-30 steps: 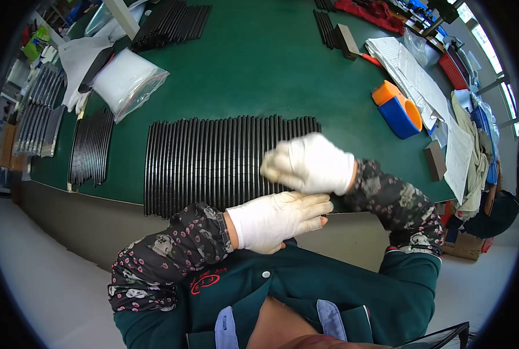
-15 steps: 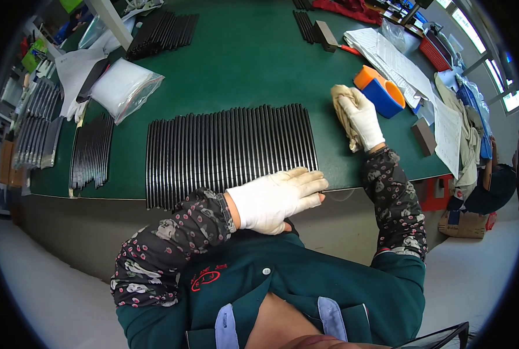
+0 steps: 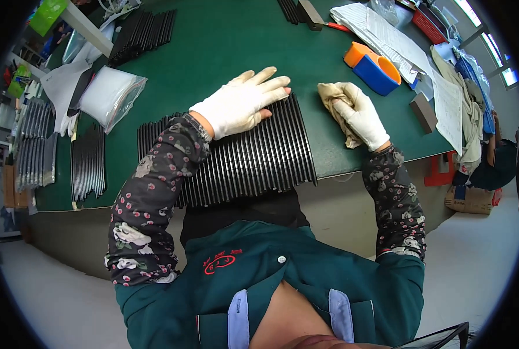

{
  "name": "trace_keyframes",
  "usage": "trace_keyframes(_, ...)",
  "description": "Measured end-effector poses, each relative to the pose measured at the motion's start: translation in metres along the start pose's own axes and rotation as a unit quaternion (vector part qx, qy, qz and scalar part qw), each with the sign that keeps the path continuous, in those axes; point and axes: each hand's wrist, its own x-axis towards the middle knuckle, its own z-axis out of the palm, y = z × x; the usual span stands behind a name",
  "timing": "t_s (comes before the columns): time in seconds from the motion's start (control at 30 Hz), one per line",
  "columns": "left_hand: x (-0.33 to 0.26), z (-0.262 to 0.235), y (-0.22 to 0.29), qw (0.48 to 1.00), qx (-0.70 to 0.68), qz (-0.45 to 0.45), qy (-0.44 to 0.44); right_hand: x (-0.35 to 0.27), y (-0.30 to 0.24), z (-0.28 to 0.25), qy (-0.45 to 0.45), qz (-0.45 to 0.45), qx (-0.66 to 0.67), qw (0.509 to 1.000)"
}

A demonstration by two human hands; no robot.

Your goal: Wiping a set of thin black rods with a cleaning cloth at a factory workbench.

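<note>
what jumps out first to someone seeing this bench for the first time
A long row of thin black strips lies side by side at the near edge of the green table, and the white-gloved left hand rests flat on its far end. Just right of the row, the gloved right hand has a crumpled tan cloth in its grip. Farther right stands an orange and blue block.
</note>
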Motion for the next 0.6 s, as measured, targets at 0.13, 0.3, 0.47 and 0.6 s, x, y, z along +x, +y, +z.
trace_keyframes(0.13, 0.015, 0.022, 0.001, 1.000, 0.012, 0.018, -0.023, 0.001, -0.047, 0.012, -0.074, -0.190, -0.086, 0.975)
trace_keyframes(0.3, 0.020, 0.024, 0.004, 0.999, -0.012, 0.003, -0.038, -0.026, -0.069, 0.034, -0.179, -0.320, -0.117, 0.923)
trace_keyframes(0.47, 0.019, 0.021, 0.002, 0.999, -0.006, 0.007, -0.034, -0.043, -0.096, 0.018, -0.307, -0.339, -0.069, 0.887)
trace_keyframes(0.6, 0.020, 0.020, 0.010, 0.999, -0.033, -0.015, -0.008, -0.007, -0.064, 0.037, -0.047, -0.302, -0.147, 0.941)
